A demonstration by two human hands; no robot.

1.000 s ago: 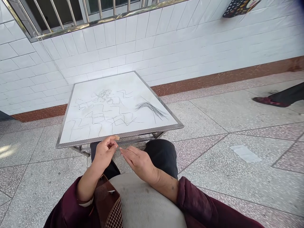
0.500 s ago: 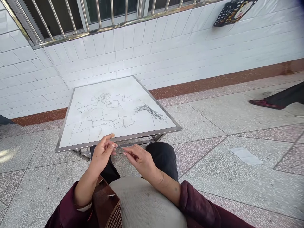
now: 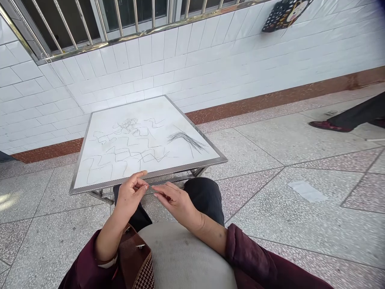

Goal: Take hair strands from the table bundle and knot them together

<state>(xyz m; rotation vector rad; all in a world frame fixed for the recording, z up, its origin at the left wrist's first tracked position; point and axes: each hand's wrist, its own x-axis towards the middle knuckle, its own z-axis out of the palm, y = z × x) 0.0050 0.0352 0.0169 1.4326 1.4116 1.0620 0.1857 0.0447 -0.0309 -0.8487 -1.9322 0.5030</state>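
Observation:
My left hand (image 3: pixel 129 197) is pinched, thumb against fingertips, close to the near edge of a white-topped table (image 3: pixel 161 108). Opposite it, my right hand (image 3: pixel 178 202) also pinches. A thin wire-like strand (image 3: pixel 150 186) runs between the two sets of fingertips; most of it is hidden or too fine to follow. Several strands bent into zigzags (image 3: pixel 129 152) lie across the tabletop, with a small tangle of strands (image 3: pixel 128 125) behind them. Toward the table's right side rests a loose bundle of dark, mostly straight strands (image 3: pixel 189 141).
A brown bag (image 3: pixel 135 253) hangs against my body at the left. Beyond the table is a tiled wall (image 3: pixel 210 68) with a barred window (image 3: pixel 120 20). A white paper (image 3: pixel 306 191) lies on the floor at right, and another person's leg (image 3: pixel 355 116) extends in farther back.
My two hands' fingertips have come slightly closer together, and both still pinch. The view has shifted a little; the strands on the table lie as before.

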